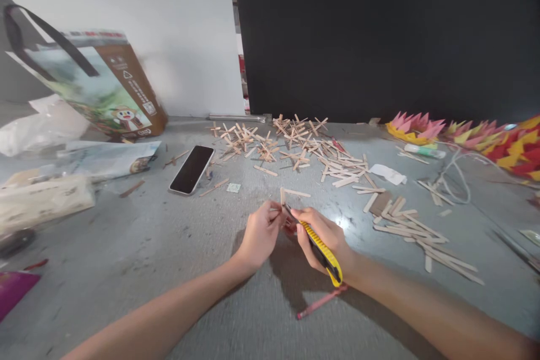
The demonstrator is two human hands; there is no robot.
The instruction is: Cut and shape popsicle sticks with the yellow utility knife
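My left hand (261, 233) is closed on a wooden craft stick (282, 196), whose upper end sticks up past the fingertips. In my right hand (323, 236) is a yellow and black utility knife (324, 253), its front end against the stick near my left fingers. The blade itself is hard to make out. Just behind the hands another craft stick (297, 193) lies on the table. A pink pencil-like stick (318, 302) lies below my right wrist, partly hidden by it.
Piles of crossed craft sticks (295, 135) and loose sticks (422, 230) lie behind and right. A phone (192, 170), a carrier bag (113, 90) and plastic packets (46, 202) are left. Folded-paper pieces (415, 126), a glue stick (424, 151) and a white cable (453, 180) are far right.
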